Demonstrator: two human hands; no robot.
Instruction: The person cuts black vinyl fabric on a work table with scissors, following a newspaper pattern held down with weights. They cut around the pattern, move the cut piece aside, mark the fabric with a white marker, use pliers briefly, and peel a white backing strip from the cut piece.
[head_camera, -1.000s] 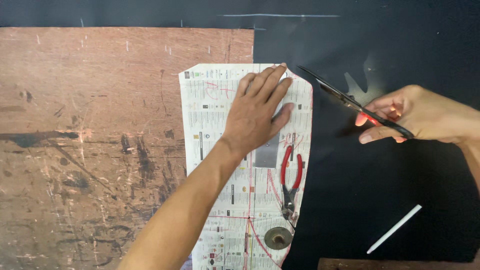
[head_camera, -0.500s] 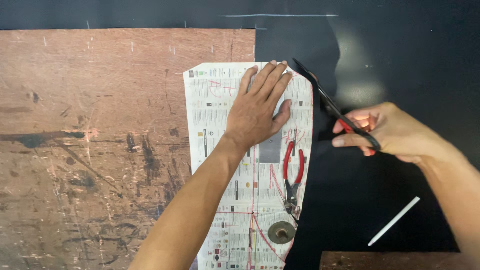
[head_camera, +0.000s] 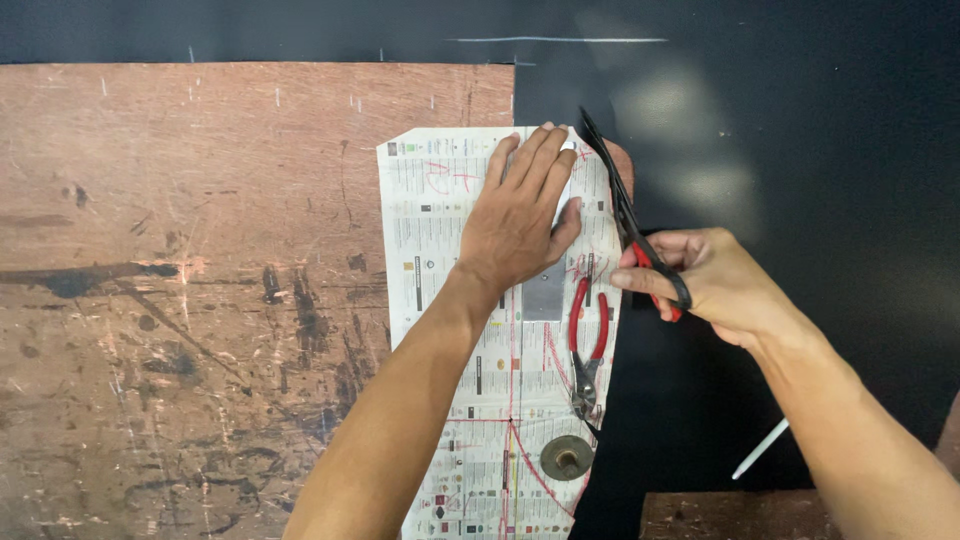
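- My right hand (head_camera: 725, 285) is gripping the scissors (head_camera: 630, 225), fingers closed through the red handles, the blades lying together, as far as I can tell.
- The scissors' long axis is running up and slightly left, tip at the top right edge of the newspaper pattern (head_camera: 450, 260).
- My left hand (head_camera: 520, 215) is pressing flat, fingers spread, holding nothing, on that paper just left of the blades, over black cloth (head_camera: 800, 150) on the bench (head_camera: 180, 250).
- Red-handled pliers (head_camera: 588, 345) are lying just below.
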